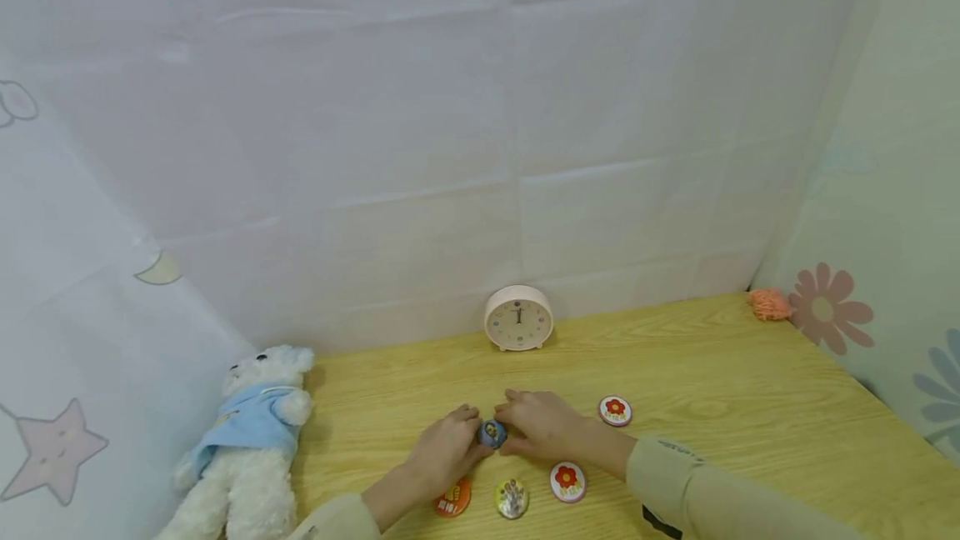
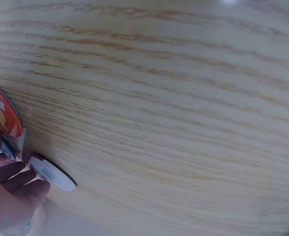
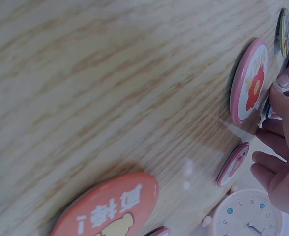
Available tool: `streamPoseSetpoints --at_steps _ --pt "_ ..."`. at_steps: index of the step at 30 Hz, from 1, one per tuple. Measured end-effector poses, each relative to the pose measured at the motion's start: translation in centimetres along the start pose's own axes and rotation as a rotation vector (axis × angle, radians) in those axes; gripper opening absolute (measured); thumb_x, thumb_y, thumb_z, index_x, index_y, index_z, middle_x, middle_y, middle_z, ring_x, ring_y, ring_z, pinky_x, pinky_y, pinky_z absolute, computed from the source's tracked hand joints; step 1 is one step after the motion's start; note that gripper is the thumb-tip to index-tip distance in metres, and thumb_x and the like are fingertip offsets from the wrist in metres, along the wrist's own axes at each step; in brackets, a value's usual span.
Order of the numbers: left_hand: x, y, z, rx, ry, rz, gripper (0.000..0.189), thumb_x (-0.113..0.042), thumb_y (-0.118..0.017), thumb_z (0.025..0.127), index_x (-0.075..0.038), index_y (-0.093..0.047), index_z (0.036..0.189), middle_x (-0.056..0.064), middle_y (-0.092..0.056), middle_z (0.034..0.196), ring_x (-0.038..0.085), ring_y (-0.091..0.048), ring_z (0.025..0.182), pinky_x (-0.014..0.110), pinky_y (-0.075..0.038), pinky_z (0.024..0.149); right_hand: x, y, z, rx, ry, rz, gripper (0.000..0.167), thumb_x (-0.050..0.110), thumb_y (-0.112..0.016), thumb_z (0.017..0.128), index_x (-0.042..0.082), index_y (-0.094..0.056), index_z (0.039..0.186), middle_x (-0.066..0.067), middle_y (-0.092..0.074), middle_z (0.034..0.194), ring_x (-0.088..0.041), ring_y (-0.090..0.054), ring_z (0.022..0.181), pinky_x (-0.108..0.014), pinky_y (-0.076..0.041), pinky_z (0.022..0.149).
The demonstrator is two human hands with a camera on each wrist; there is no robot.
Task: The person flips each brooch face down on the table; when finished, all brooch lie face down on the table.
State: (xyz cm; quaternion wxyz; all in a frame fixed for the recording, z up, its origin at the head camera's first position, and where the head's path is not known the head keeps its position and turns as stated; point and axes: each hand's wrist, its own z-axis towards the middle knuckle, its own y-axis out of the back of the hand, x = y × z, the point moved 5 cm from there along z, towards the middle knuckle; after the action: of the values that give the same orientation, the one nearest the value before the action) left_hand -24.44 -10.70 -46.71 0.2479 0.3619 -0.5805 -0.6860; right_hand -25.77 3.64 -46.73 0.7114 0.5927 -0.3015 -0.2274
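Blue badge (image 1: 492, 433), small and round, a tiny dark-topped figure at its middle, was between the person's hands; I couldn't tell whether it touched the counter (image 1: 697, 373) | left grip (image 1: 444, 447) pinched one side, right grip (image 1: 542, 423) the other | orange badge (image 1: 453, 500), yellowish badge (image 1: 512, 498) lay nearer the person | pale clock (image 1: 519, 319) stood behind

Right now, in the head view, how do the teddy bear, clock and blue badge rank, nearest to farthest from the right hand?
1. Blue badge: just left of the right hand.
2. Clock: near the table's back edge.
3. Teddy bear: left, past the left hand.
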Motion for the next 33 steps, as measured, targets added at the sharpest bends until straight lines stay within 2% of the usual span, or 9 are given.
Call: streamPoseSetpoints --at_steps 6,14,20,25,27,29,31,33 --pt "-0.4 -0.3 0.4 -0.015 -0.044 0.028 0.044 -0.033 -0.067 0.093 0.004 -0.065 0.117 0.020 -0.058 0.130 0.038 -0.052 0.124 0.043 -0.051 0.094 -0.2 -0.2 0.1 -0.011 0.010 0.002 0.047 0.041 -0.069 0.089 0.009 -0.066 0.123 -0.006 -0.063 0.129 -0.034 -0.054 0.124 -0.043 -0.049 0.097" --pt "-0.4 -0.1 0.7 -0.063 -0.104 0.047 0.037 -0.027 -0.064 0.095 0.005 -0.062 0.114 0.018 -0.061 0.123 0.036 -0.053 0.123 0.044 -0.045 0.102 -0.2 -0.1 0.2 -0.060 0.052 -0.018 0.043 0.039 -0.069 0.089 0.008 -0.067 0.118 -0.007 -0.066 0.123 -0.032 -0.056 0.122 -0.045 -0.046 0.101" --pt "-0.2 0.5 0.8 -0.077 -0.117 0.047 0.038 -0.027 -0.065 0.095 0.006 -0.062 0.114 0.018 -0.062 0.120 0.038 -0.053 0.123 0.046 -0.046 0.100 -0.5 0.3 0.2 -0.079 0.053 0.028 0.042 0.041 -0.070 0.088 0.011 -0.067 0.116 -0.008 -0.066 0.121 -0.032 -0.056 0.122 -0.045 -0.046 0.101" --pt "0.3 1.7 1.0 -0.076 -0.089 -0.026 0.038 -0.026 -0.063 0.096 0.005 -0.060 0.117 0.018 -0.062 0.121 0.040 -0.050 0.125 0.046 -0.046 0.100 -0.7 1.1 0.4 -0.162 0.100 0.027 0.035 0.036 -0.070 0.089 0.011 -0.068 0.113 -0.004 -0.067 0.115 -0.031 -0.057 0.120 -0.044 -0.046 0.100" --pt "0.4 2.0 1.1 -0.065 -0.071 -0.071 0.037 -0.026 -0.062 0.097 0.004 -0.060 0.117 0.017 -0.062 0.120 0.039 -0.050 0.126 0.046 -0.046 0.100 -0.6 1.4 0.4 -0.227 0.171 -0.053 0.029 0.033 -0.071 0.089 0.012 -0.070 0.108 -0.002 -0.069 0.110 -0.028 -0.060 0.116 -0.041 -0.048 0.099" --pt "0.5 2.2 1.2 -0.058 -0.054 -0.119 0.035 -0.026 -0.061 0.098 0.003 -0.060 0.117 0.015 -0.062 0.117 0.039 -0.050 0.125 0.046 -0.046 0.100 -0.2 1.7 0.2 -0.300 0.264 -0.201 0.024 0.031 -0.073 0.088 0.013 -0.071 0.104 0.001 -0.071 0.105 -0.023 -0.064 0.110 -0.036 -0.050 0.096" --pt "0.6 2.3 1.1 -0.063 -0.052 -0.158 0.033 -0.025 -0.060 0.098 0.003 -0.061 0.115 0.013 -0.063 0.113 0.035 -0.057 0.117 0.044 -0.050 0.096 0.2 2.0 0.0 -0.383 0.361 -0.357 0.018 0.027 -0.075 0.087 0.015 -0.072 0.099 0.003 -0.071 0.099 -0.018 -0.066 0.104 -0.030 -0.052 0.092" --pt "0.6 2.3 1.1 -0.071 -0.055 -0.181 0.031 -0.024 -0.060 0.098 0.003 -0.061 0.114 0.012 -0.064 0.109 0.030 -0.061 0.108 0.041 -0.053 0.090 0.4 2.1 -0.3 -0.467 0.422 -0.451 0.014 0.023 -0.076 0.085 0.015 -0.072 0.096 0.005 -0.071 0.096 -0.014 -0.066 0.098 -0.024 -0.053 0.089"
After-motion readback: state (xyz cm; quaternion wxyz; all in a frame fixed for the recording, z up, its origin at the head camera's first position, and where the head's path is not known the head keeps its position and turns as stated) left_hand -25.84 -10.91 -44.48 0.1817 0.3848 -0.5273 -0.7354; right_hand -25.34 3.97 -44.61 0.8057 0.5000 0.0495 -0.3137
